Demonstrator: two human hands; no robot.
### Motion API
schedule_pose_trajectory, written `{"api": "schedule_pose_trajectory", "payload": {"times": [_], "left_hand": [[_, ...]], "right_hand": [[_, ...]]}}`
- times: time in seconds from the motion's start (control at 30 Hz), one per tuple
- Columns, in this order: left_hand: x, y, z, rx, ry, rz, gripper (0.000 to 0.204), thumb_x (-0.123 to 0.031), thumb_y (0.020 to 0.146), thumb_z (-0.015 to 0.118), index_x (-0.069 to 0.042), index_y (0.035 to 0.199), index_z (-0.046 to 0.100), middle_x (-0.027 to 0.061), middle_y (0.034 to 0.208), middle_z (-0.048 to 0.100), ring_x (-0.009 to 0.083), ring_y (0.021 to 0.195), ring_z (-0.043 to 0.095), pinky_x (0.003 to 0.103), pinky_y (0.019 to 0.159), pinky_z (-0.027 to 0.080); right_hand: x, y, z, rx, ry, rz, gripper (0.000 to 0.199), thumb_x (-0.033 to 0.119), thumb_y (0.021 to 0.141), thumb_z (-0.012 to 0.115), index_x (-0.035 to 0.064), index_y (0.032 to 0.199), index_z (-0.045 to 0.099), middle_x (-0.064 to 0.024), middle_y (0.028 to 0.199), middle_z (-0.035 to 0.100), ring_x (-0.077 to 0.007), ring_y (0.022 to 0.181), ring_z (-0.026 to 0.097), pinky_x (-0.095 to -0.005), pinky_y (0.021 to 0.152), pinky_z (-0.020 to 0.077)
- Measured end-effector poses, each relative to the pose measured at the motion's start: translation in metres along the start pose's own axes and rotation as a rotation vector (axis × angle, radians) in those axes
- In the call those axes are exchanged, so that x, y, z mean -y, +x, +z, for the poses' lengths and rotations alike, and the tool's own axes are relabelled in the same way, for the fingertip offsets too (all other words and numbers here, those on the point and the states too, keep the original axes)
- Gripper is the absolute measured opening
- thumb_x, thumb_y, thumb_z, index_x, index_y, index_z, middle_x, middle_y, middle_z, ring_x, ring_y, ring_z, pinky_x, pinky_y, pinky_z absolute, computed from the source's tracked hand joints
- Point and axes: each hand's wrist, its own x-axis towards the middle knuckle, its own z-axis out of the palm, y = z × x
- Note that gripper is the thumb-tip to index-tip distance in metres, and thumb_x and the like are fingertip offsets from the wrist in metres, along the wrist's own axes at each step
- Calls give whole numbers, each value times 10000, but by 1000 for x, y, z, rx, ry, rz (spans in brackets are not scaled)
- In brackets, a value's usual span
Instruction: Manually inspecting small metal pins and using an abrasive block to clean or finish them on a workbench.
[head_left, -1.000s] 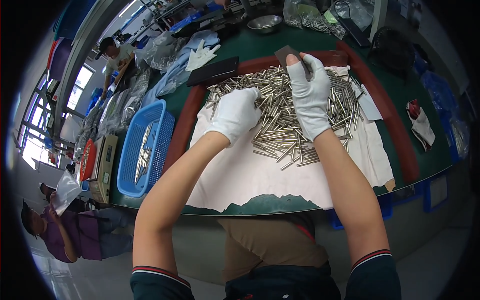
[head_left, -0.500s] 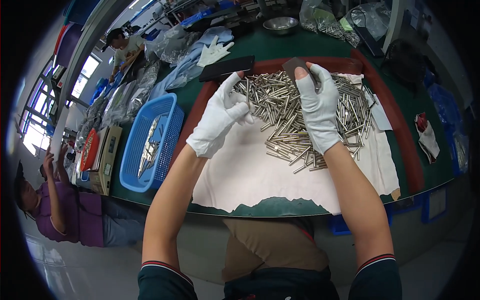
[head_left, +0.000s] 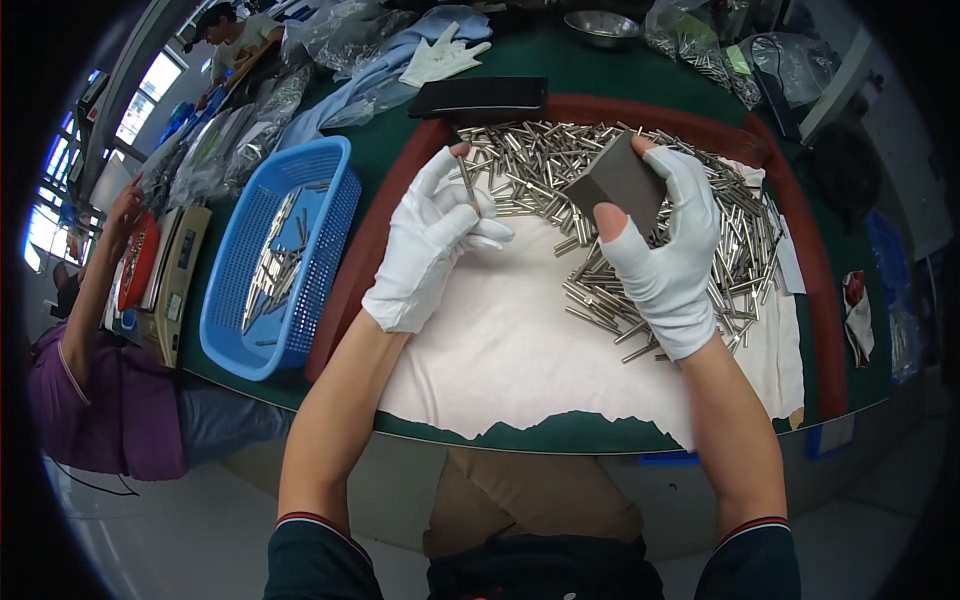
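Observation:
My left hand (head_left: 422,250), in a white glove with bare fingertips, pinches a slim metal pin (head_left: 467,183) upright between thumb and index finger. Gloved the same way, my right hand (head_left: 675,255) grips a dark grey rectangular block (head_left: 625,180), thumb on the near side and fingertips behind. The block is tilted above a heap of shiny metal pins (head_left: 530,170), apart from the pin in my left hand. Under the heap spreads a pale cloth (head_left: 490,335) with a ragged near edge.
Red-brown raised edging (head_left: 815,260) borders the cloth. At left stands a blue basket (head_left: 325,260) with some pins, then a scale (head_left: 183,275). A black phone-like slab (head_left: 478,97) and a metal bowl (head_left: 600,30) lie farther back. A person in purple (head_left: 110,400) is at far left.
The block has turned, showing its broad face, as my right hand shifted right. The pin now shows clearly in my left hand. The whole view has shifted slightly.

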Motion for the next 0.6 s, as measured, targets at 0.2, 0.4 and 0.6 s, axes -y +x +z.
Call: {"api": "schedule_pose_trajectory", "payload": {"times": [0.2,0.4,0.6], "left_hand": [[6,1,-7,-155,6,142,684,-19,876,570,4,1449,198,163,1006,599,225,846,676,262,778,542],[3,0,-2,-315,-26,214,635,-97,886,575,14,1410,234,109,950,605,181,840,598,293,801,509],[6,-1,6,-590,94,368,639,-31,889,524,-16,1445,211,118,1009,585,227,871,642,326,826,532]], "right_hand": [[-1,2,-1,130,-130,-206,645,376,631,827,0,1102,596,-139,1005,609,-289,887,593,-367,790,483],[8,-6,5,322,-111,-169,582,307,726,779,-2,1178,581,-118,1100,599,-216,976,593,-297,874,460],[20,-11,13,360,-106,-355,612,357,687,798,18,1153,591,-117,1046,614,-243,931,604,-325,837,466]]}}
